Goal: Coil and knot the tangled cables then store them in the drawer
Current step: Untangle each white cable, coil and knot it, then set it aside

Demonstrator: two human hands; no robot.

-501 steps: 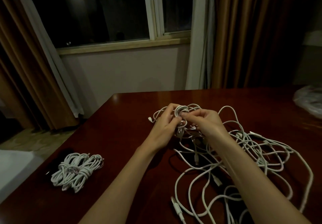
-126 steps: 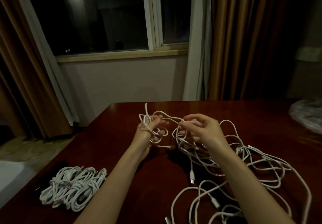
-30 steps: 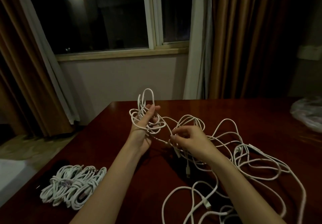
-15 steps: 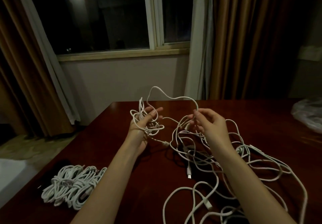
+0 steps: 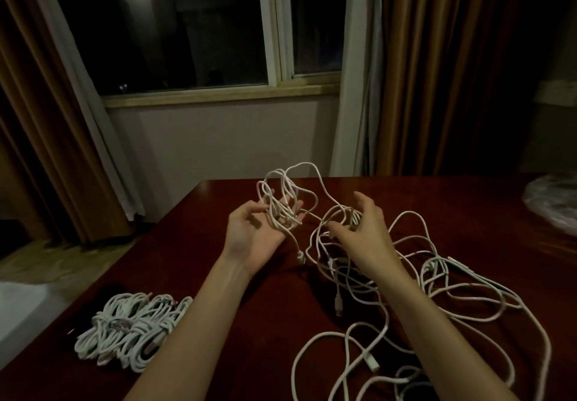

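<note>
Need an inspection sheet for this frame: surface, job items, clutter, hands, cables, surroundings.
Surface: glossy dark red wooden table, bare at its left middle.
Job's things: loose white cable coil draped over left hand; pile of knotted white cable bundles near left edge; no drawer seen.
Clutter: crinkled clear plastic bag at right edge.
Hands: left hand palm up under the coil; right hand fingers spread over the tangle.
Cables: tangled white cables sprawl across right half.
Surroundings: dark window, brown curtains.
</note>
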